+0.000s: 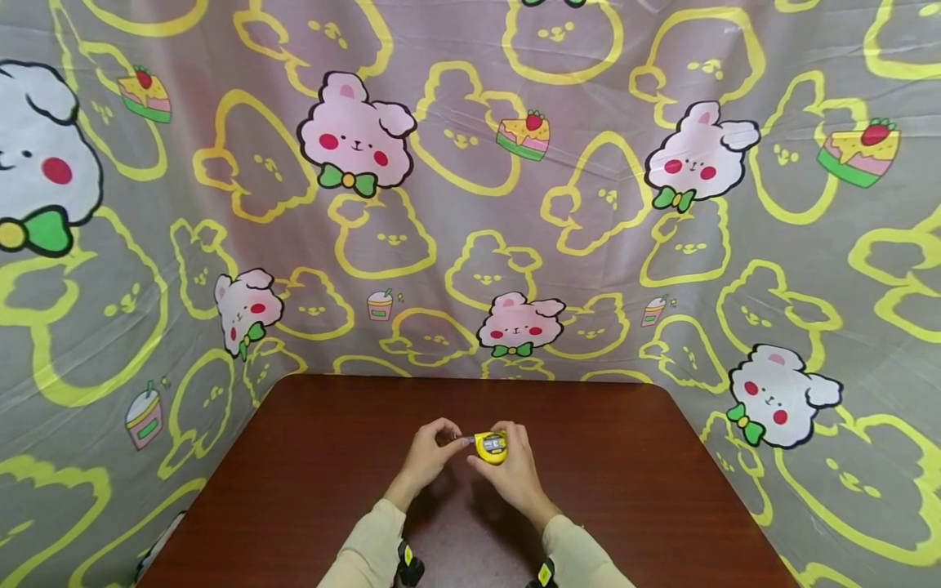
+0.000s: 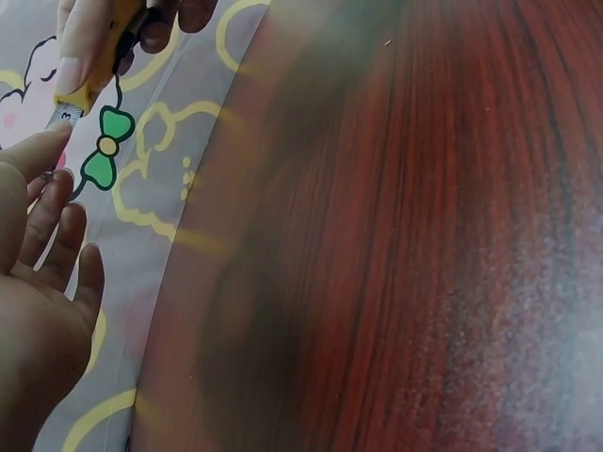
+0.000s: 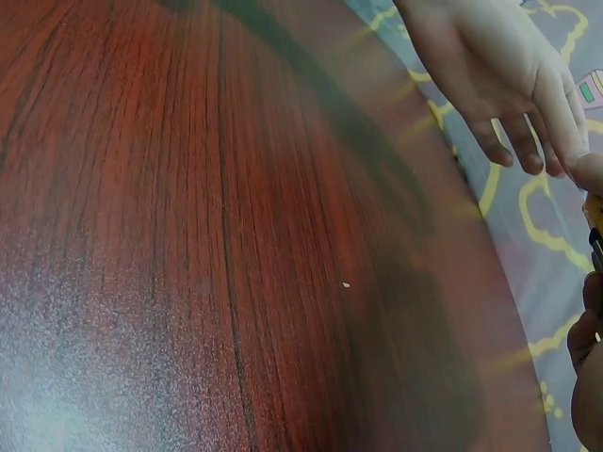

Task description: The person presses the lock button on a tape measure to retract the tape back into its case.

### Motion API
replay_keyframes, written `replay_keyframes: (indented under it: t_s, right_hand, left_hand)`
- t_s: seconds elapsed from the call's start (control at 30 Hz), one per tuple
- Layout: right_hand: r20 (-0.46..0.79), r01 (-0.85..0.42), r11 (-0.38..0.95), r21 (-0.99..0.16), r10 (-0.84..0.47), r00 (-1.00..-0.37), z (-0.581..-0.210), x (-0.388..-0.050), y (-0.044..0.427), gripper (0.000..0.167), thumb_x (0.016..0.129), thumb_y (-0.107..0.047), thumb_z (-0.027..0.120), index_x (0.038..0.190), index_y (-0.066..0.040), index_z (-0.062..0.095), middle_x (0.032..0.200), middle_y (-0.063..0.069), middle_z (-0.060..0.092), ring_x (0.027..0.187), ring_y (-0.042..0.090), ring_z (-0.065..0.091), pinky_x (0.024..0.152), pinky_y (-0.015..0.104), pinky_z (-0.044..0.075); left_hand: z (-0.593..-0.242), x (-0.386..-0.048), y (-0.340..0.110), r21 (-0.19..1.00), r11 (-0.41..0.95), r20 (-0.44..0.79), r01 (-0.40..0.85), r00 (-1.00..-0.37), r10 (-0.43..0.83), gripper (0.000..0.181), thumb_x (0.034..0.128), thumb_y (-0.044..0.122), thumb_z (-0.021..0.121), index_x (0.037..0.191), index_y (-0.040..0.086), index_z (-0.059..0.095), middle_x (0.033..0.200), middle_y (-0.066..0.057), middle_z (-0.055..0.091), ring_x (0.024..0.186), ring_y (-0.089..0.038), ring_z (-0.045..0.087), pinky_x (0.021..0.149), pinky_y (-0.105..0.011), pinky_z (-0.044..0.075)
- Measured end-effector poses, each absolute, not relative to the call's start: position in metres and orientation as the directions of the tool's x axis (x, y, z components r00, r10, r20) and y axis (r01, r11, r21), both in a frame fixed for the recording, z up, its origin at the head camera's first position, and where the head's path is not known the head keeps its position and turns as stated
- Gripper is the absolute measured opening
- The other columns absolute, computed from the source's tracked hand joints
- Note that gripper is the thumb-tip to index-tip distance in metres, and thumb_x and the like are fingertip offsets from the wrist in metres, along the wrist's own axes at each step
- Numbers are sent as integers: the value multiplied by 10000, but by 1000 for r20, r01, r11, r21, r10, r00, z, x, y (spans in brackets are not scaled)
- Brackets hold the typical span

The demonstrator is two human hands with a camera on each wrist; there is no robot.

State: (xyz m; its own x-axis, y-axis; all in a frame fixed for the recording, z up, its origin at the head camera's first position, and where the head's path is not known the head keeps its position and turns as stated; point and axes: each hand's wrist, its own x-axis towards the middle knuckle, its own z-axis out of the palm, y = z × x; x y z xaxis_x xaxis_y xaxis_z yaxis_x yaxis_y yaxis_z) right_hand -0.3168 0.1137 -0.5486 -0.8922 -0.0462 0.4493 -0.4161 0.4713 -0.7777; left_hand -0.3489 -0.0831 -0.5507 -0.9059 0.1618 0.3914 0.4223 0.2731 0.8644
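Note:
Above the table, my right hand (image 1: pixel 513 467) grips a yellow tape measure (image 1: pixel 490 448) by its case. My left hand (image 1: pixel 428 457), to the left of it, pinches the end of the tape's blade (image 1: pixel 470 440) between thumb and forefinger. Only a short length of blade shows between the case and the left fingertips; in the left wrist view the blade (image 2: pixel 65 115) carries printed marks. The other left fingers are loosely bent. At the right edge of the right wrist view, the tape measure's case (image 3: pixel 594 209) is mostly cut off.
A dark red-brown wooden table (image 1: pixel 309 482) spreads beneath both hands. Patterned cloth (image 1: pixel 456 204) with cartoon rabbits hangs behind the table and along both sides. Tiny light specks (image 3: pixel 346 284) lie on the tabletop. A black strap device (image 1: pixel 408 563) is on the left wrist.

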Motion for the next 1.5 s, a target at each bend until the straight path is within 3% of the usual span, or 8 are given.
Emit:
replay_keyframes:
  t_s: [0.5, 0.73, 1.13, 1.3, 1.5]
  right_hand:
    - [451, -423, 473, -773, -60, -891, -547, -315, 110, 626, 765, -337, 944, 1197, -140, 537, 1127, 60, 475, 942, 194, 553, 777, 327, 505]
    - [447, -415, 485, -770, -55, -893, -549, -315, 109, 625, 757, -337, 947, 1189, -150, 536, 1121, 52, 473, 932, 192, 553, 774, 340, 502]
    - [469, -434, 488, -758, -56, -882, -548, -314, 106, 627, 750, -324, 950, 1186, -132, 542, 1114, 44, 475, 933, 191, 557, 786, 342, 500]
    - [458, -409, 490, -769, -23, -889, -550, -315, 111, 643, 750, -347, 952, 1192, -122, 543, 1121, 58, 479, 951, 204, 555, 803, 354, 504]
    - [432, -362, 511, -780, 21, -902, -558, -315, 118, 641, 741, -331, 961, 1183, -134, 540, 1111, 56, 472, 946, 205, 552, 800, 356, 505]
  left_hand:
    - [-549, -348, -75, 850, 273, 413, 451, -891, 187, 84, 917, 36, 776, 961, 56, 708, 867, -5, 655, 777, -133, 577, 697, -269, 473]
    - [-549, -345, -71, 843, 287, 411, 455, -889, 204, 93, 933, -54, 716, 1020, -22, 712, 932, -108, 690, 815, -231, 609, 701, -295, 481]
    - [-546, -346, -77, 856, 237, 386, 459, -873, 297, 167, 992, 51, 692, 1152, 10, 713, 1042, -30, 706, 906, -160, 632, 763, -287, 521]
    - [-547, -346, -80, 854, 214, 414, 475, -868, 276, 192, 975, 82, 726, 1164, 56, 706, 1061, -24, 699, 954, -200, 631, 829, -323, 512]
    - [-547, -347, -82, 863, 190, 426, 467, -877, 223, 200, 950, 13, 731, 1124, 108, 710, 1049, -60, 704, 938, -201, 623, 821, -312, 494]
